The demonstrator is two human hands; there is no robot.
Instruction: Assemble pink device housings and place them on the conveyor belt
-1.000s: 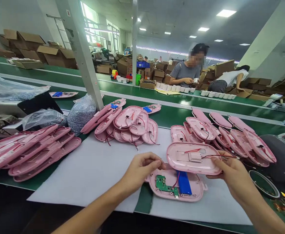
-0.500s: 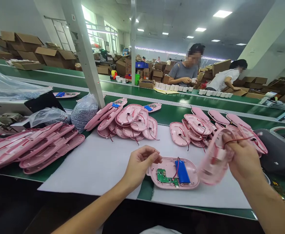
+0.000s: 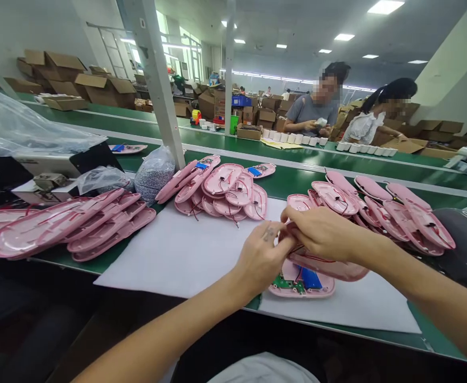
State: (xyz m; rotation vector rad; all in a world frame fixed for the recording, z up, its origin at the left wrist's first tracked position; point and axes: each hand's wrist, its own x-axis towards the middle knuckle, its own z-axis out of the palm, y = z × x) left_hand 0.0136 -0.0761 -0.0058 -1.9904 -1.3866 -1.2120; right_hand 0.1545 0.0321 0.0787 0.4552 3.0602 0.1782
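My right hand [image 3: 323, 234] is closed on a pink plastic shell [image 3: 337, 267] with a red wire along it, held tilted over the work spot. Meeting it at the shell's left end, my left hand [image 3: 261, 258] has its fingers pinched together; what lies between them is hidden. Beneath both hands, another pink shell half [image 3: 329, 291] lies open side up on the white sheet. Inside it sit a green circuit board [image 3: 291, 285] and a blue battery [image 3: 311, 279], partly covered by the held shell.
Pink shells with wires are heaped at the back middle [image 3: 221, 186] and at the right [image 3: 401, 218]. More shells [image 3: 57, 223] are stacked at the left, near a bag of small parts [image 3: 153, 173]. Two people work across the green bench [image 3: 289, 186].
My right hand has brought the pink shell leftward over the open half. My left hand has moved in to meet it. The view has shifted slightly.
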